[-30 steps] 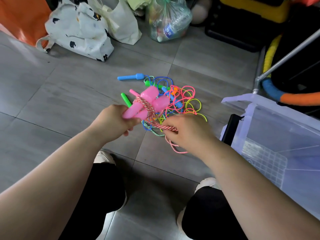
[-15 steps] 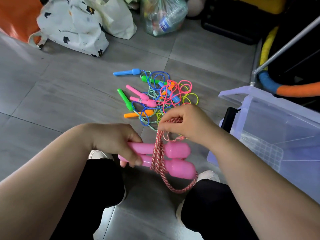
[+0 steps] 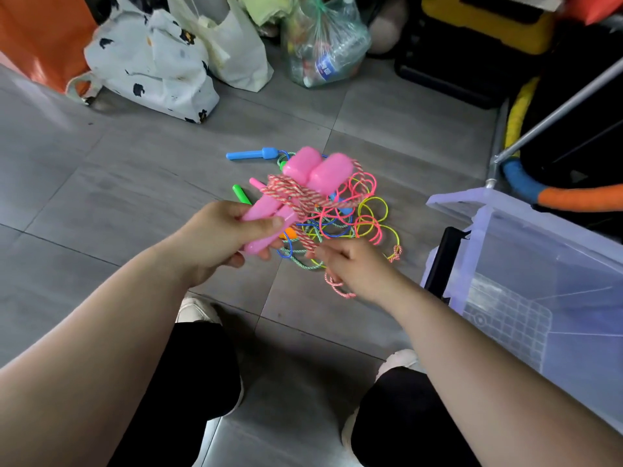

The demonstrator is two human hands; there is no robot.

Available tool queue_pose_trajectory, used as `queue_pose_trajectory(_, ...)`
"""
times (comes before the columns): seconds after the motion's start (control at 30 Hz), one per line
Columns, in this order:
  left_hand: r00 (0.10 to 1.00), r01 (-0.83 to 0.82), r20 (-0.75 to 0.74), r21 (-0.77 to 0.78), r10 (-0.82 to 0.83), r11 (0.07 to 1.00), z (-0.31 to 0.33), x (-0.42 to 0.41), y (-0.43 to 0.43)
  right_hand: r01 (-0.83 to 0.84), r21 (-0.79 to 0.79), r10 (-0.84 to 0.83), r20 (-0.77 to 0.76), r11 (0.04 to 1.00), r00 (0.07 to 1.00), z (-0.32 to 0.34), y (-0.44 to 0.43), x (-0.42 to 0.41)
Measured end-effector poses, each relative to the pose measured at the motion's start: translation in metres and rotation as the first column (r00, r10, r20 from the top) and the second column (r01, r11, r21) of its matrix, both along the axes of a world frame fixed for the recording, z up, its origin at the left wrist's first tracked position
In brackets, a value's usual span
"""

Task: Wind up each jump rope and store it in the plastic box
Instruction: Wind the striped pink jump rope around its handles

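Observation:
My left hand [image 3: 222,241] grips the narrow ends of two pink jump rope handles [image 3: 313,171], held side by side and pointing up and away. A red-and-white twisted rope [image 3: 296,193] is wrapped several times around their middle. My right hand [image 3: 357,271] pinches the loose part of that rope just below the handles, and a short loop hangs under the hand. Behind, on the floor, lies a tangled pile of jump ropes [image 3: 357,214] in pink, yellow, blue and green, with a blue handle [image 3: 251,154] and a green handle [image 3: 241,193] sticking out. The clear plastic box [image 3: 526,264] stands at the right.
Bags line the back: a white spotted bag [image 3: 148,62], a white plastic bag [image 3: 236,52] and a clear bag of bottles [image 3: 323,45]. An orange sheet [image 3: 40,38] is at the far left. Foam-padded hoops and a metal pole [image 3: 556,109] stand behind the box. My knees are below.
The handles have risen from low near my knees to above the pile, tilted upward. My right hand has dropped from above the handles to below them, drawing the rope around.

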State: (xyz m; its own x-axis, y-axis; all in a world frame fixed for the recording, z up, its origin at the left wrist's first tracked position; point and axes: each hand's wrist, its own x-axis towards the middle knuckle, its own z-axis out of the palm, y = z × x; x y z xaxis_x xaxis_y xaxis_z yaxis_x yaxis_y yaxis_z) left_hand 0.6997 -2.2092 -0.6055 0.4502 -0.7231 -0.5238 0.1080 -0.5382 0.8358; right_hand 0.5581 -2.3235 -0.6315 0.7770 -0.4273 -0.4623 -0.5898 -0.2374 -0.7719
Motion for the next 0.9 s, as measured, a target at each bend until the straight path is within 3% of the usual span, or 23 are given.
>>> queue_pose_trajectory(0.17, 0.925, -0.104, 0.374, 0.094, 0.061, 0.990, -0.009, 0.004, 0.002, -0.307, -0.284, 0.280, -0.134, 0.908, 0.951, 0.010, 0.008, -0.003)
queue_pose_trajectory(0.27, 0.859, -0.008, 0.489, 0.310, -0.152, 0.951, -0.015, 0.009, 0.003, -0.335, -0.435, 0.291, -0.165, 0.836, 0.942, 0.024, 0.004, -0.006)
queue_pose_trajectory(0.33, 0.831, 0.168, 0.413, 0.451, -0.372, 0.877, -0.019, 0.008, 0.003, -0.282, -0.481, 0.262, -0.111, 0.830, 0.959, 0.031, -0.001, -0.008)
queue_pose_trajectory(0.4, 0.772, 0.384, 0.293, 0.491, -0.564, 0.781, -0.022, 0.004, 0.003, -0.239, -0.472, 0.233, -0.071, 0.849, 0.970, 0.035, -0.004, -0.010)
queue_pose_trajectory(0.53, 0.673, 0.696, 0.014, 0.327, -0.740, 0.639, -0.019, -0.006, 0.007, -0.205, -0.455, 0.221, -0.018, 0.867, 0.975, 0.032, -0.007, -0.011)
queue_pose_trajectory(0.67, 0.604, 0.797, -0.191, 0.137, -0.774, 0.588, -0.011, -0.009, 0.006, -0.058, -0.227, 0.086, 0.113, 0.972, 0.990, 0.029, -0.013, -0.010)
queue_pose_trajectory(0.77, 0.544, 0.836, -0.223, 0.064, -0.809, 0.545, -0.006, -0.009, 0.006, 0.007, -0.069, 0.006, 0.187, 0.998, 0.982, 0.027, -0.016, -0.009)
queue_pose_trajectory(0.9, 0.516, 0.848, -0.247, 0.014, -0.820, 0.530, 0.000, -0.013, 0.004, 0.015, 0.010, -0.017, 0.225, 1.000, 0.974, 0.024, -0.012, -0.002)
